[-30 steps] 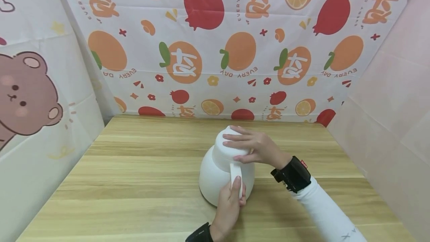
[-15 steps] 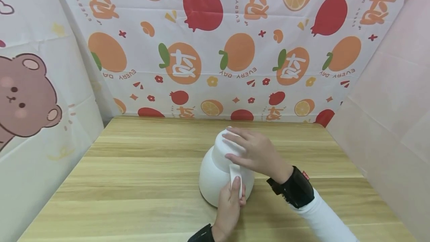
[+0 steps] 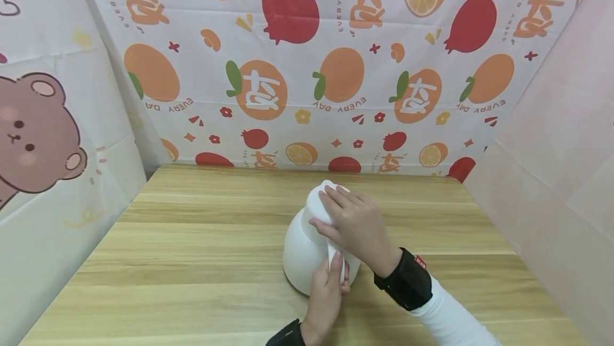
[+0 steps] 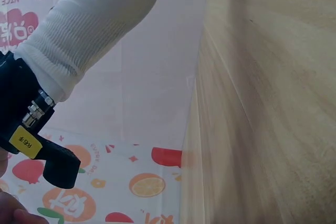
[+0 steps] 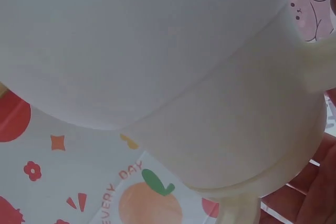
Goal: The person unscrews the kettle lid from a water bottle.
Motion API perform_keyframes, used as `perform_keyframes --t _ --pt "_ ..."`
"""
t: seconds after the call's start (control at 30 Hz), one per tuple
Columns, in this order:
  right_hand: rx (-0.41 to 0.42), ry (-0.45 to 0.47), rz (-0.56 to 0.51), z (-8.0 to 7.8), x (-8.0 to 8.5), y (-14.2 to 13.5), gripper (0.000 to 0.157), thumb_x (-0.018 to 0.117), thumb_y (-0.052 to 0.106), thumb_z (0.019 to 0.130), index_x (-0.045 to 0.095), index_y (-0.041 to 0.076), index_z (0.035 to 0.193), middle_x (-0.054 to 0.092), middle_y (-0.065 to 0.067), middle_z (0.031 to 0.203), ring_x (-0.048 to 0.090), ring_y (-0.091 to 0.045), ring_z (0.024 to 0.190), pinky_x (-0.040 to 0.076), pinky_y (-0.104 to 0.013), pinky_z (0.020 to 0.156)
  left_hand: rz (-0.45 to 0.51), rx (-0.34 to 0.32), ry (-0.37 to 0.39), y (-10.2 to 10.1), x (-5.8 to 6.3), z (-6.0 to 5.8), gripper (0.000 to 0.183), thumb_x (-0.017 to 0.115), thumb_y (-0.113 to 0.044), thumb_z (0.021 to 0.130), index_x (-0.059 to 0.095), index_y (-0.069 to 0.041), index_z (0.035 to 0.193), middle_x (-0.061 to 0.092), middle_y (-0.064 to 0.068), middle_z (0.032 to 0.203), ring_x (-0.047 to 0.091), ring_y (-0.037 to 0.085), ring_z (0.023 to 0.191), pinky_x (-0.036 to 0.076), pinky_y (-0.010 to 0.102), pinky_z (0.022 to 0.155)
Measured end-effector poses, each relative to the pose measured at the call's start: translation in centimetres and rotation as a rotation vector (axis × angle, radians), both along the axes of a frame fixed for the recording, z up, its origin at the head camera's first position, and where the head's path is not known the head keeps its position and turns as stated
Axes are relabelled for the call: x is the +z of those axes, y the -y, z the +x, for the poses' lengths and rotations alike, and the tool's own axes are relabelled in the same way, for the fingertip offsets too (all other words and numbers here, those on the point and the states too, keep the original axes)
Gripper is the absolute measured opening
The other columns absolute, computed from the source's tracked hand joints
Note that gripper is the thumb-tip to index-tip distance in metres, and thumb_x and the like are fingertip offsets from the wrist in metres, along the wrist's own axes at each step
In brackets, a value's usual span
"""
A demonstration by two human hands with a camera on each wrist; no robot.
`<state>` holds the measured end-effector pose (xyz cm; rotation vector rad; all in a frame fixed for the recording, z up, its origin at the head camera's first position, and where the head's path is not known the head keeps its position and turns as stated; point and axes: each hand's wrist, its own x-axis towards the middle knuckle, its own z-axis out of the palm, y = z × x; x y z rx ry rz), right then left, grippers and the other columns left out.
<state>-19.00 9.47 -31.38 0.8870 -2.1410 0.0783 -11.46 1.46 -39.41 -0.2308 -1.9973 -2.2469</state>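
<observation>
A white rounded jug (image 3: 298,260) stands upright on the wooden table, its narrower lidded top above a wide body. My left hand (image 3: 325,295) grips its handle (image 3: 332,251), thumb along the outer side. Over the lid (image 3: 314,204) lies my right hand (image 3: 357,223), fingers spread across the top and thumb at the near side, holding it. The right wrist view shows the jug body (image 5: 126,40) up close, with fingers (image 5: 286,200) around the far side of the top and a spout-like projection (image 5: 239,211) below. The jug is outside the left wrist view.
The wooden table (image 3: 192,260) stretches out on both sides of the jug. Behind it hangs a fruit-print cloth (image 3: 297,69), with a bear-print cloth (image 3: 105,175) on the left and a pale one (image 3: 551,175) on the right. Black bands (image 3: 406,280) with cameras sit on the wrists.
My right hand has turned around the lid, its wrist swinging nearer and leftward and the fingers now pointing more away from me. The left hand keeps hold of the handle and the jug stays put.
</observation>
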Motion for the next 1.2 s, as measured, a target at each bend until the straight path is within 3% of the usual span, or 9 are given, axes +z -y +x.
perform_keyframes --t 0.17,0.33,0.57,0.73,1.03,1.1,1.2 --pt "0.035 -0.026 0.014 -0.3 0.0 -0.3 0.051 0.073 0.046 0.074 0.073 0.008 0.108 0.077 -0.010 0.105 0.071 -0.024 0.097 0.061 -0.036 0.073 -0.021 0.015 0.012 -0.1 0.0 -0.1 0.049 0.032 -0.016 0.103 0.042 0.013 0.065 0.035 0.007 0.051 0.030 -0.002 0.043 0.025 0.009 0.048" --pt "0.131 -0.053 0.035 -1.0 0.0 -1.0 0.053 0.075 0.046 0.072 0.073 0.008 0.109 0.078 -0.009 0.103 0.071 -0.024 0.098 0.061 -0.035 0.075 -0.007 0.015 0.010 0.0 0.1 -0.1 0.048 0.033 -0.016 0.103 0.043 0.014 0.066 0.037 0.004 0.054 0.032 -0.002 0.044 0.027 0.009 0.049" --pt "0.344 0.202 0.038 -1.7 0.4 -3.3 0.053 0.074 0.037 0.075 0.067 0.006 0.118 0.072 -0.012 0.118 0.063 -0.027 0.114 0.056 -0.044 0.088 0.028 -0.002 0.007 0.2 0.2 0.1 0.048 0.034 -0.016 0.103 0.044 0.016 0.068 0.037 0.002 0.057 0.034 0.000 0.045 0.028 0.010 0.049" --pt "0.416 0.323 0.061 -2.1 0.8 -4.4 0.050 0.070 0.031 0.080 0.063 0.006 0.124 0.068 -0.013 0.126 0.057 -0.029 0.122 0.051 -0.047 0.096 0.034 -0.001 0.005 0.2 0.2 0.1 0.048 0.034 -0.016 0.103 0.045 0.016 0.069 0.038 0.001 0.058 0.034 0.000 0.044 0.028 0.010 0.049" --pt "0.422 0.375 0.089 -1.5 1.3 -4.5 0.045 0.068 0.021 0.083 0.062 0.004 0.124 0.066 -0.015 0.127 0.056 -0.031 0.123 0.049 -0.050 0.098 0.029 0.024 0.008 -0.1 0.2 0.1 0.048 0.035 -0.016 0.103 0.044 0.016 0.068 0.037 0.001 0.056 0.033 -0.001 0.044 0.028 0.010 0.048" --pt "0.399 0.340 0.096 -1.1 1.5 -4.2 0.043 0.070 0.018 0.082 0.064 0.004 0.122 0.068 -0.014 0.126 0.058 -0.030 0.121 0.050 -0.048 0.098 0.026 0.031 0.009 -0.2 0.1 0.1 0.049 0.035 -0.017 0.103 0.044 0.016 0.067 0.037 0.000 0.055 0.033 -0.001 0.044 0.027 0.009 0.048" --pt "0.340 0.211 0.077 -0.6 1.4 -3.3 0.046 0.073 0.026 0.079 0.065 0.003 0.118 0.072 -0.013 0.119 0.063 -0.029 0.114 0.054 -0.045 0.093 0.027 0.031 0.012 -0.3 0.1 0.0 0.050 0.034 -0.017 0.103 0.043 0.016 0.067 0.036 0.001 0.055 0.032 -0.002 0.043 0.026 0.009 0.048"
